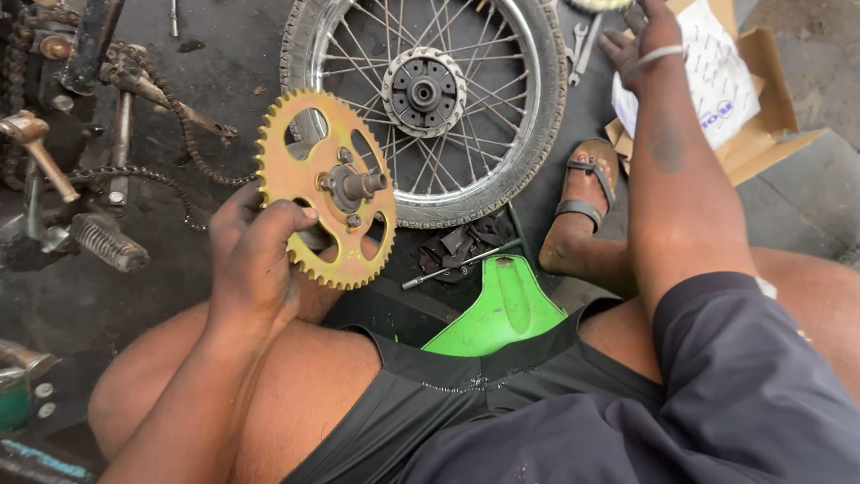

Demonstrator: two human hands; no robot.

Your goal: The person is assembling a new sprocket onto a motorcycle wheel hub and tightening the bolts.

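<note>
My left hand grips a gold-coloured toothed sprocket with a grey hub and stub axle at its centre, held upright over my left knee. My right hand reaches far up to the top right, its greasy fingers spread over a white printed bag lying in an open cardboard box. Whether it holds anything I cannot tell. A spoked motorcycle wheel with tyre and hub lies flat on the ground between the two hands.
A drive chain and motorcycle frame parts with a footpeg stand at left. Spanners lie beside the wheel. A green plastic stool sits under me, with a screwdriver and dark scraps on the ground before it. My sandalled foot rests near the tyre.
</note>
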